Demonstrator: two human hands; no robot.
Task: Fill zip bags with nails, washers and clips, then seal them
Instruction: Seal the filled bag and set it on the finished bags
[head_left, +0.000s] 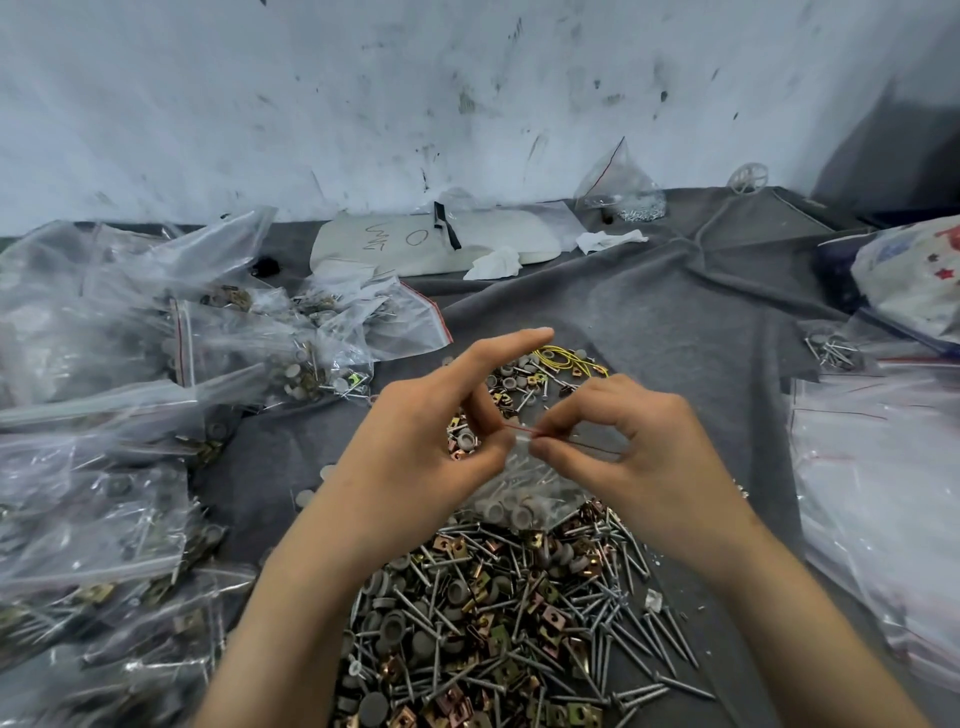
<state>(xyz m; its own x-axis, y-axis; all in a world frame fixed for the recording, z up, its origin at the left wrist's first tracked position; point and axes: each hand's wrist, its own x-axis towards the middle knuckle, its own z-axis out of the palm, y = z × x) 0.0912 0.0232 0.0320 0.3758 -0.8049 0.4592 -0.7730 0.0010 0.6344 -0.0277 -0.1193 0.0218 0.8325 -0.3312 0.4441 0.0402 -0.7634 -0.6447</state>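
At the far left a pile of filled zip bags (104, 415) lies on the grey cloth (675, 322) that covers the worktop, with nails, grey washers and brassy clips showing through the clear plastic. Behind them, against the smudged wall (363, 104), a white foam slab (415, 241) with pen marks lies flat, and crumpled tissues (496, 262) sit just beside its right end. In the middle the left hand (431, 436) is raised above the cloth, its forefinger stretched straight out while the thumb and a curled finger pinch the top edge of a small zip bag (524, 488). That bag hangs between the two hands, over the loose heap (493, 613) of nails, washers and clips, and has nails and a few grey washers inside it. The right hand (639, 447) meets the left at the bag's mouth, thumb and fingertips pinching along the red seal line; whether the seal is pressed closed cannot be told. Beyond the hands a smaller scatter (519, 387) of the same parts lies with some yellow loops (566, 358). Farther back and to the right a clear bag (621, 187) holding small metal pieces stands against the wall. At the right edge a stack of empty zip bags (883, 493) lies flat, with a few nails (831, 351) near its far corner and a patterned plastic bag (914, 280) behind.
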